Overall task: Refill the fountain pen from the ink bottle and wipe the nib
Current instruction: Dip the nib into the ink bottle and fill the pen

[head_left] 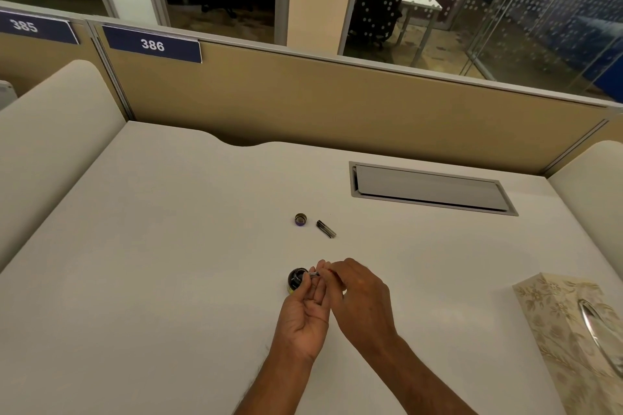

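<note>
- Two hands meet over the near middle of the white worktop [168,246], and we see them close together, fingertips almost touching.
- We see the left hand [305,310] palm up, its thumb and fingers curled up to pinch a short silvery part of the fountain pen [314,274].
- We see the right hand [362,296] from the back, its fingers bent down round the other end of the pen; most of the pen is hidden under them, so we cannot tell the nib from the rest.
- We find the ink bottle [296,280], dark and round, standing open on the worktop just beside the left fingertips, with the visible end of the pen at its mouth; we cannot tell whether the pen touches the ink.
- We see the bottle cap [300,220] lying farther back on the worktop, well apart from the bottle, its open side showing.
- We see a small dark pen piece [326,228] lying on its side just right of the cap.
- We note a floral tissue box [556,313] at the right edge of the worktop, near the right forearm.
- We note a grey cable hatch [431,189] set into the worktop at the back right, and a tan partition [337,101] behind it with a blue plate reading 386 [153,45].
</note>
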The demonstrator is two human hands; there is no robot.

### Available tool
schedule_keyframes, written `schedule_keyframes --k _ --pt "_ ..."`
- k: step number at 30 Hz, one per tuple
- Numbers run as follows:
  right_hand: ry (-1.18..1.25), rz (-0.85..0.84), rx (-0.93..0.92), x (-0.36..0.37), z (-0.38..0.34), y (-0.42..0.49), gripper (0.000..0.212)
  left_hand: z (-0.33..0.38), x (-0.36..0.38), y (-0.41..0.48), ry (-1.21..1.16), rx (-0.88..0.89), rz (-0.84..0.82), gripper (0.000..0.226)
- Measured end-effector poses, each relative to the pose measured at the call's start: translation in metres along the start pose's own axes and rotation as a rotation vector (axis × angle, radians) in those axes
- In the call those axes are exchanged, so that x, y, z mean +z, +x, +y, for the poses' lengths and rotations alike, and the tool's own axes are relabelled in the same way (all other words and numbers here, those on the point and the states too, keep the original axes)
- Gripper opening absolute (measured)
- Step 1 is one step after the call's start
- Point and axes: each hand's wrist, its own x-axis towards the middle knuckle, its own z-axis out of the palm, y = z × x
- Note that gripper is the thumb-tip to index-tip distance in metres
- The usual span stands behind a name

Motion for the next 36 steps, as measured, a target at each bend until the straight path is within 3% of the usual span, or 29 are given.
schedule_keyframes --k 23,36 --pt "0.038 -0.077 -0.04 -0.0057 0.001 -0.0011 0.013 -0.0011 0.0016 -0.0025 0.042 0.017 -0.006 0.022" --pt "-0.014 -0.02 -0.012 -0.0024 0.0003 0.0011 0.018 -0.0021 -0.0002 -0.0021 0.004 0.003 -0.012 0.023"
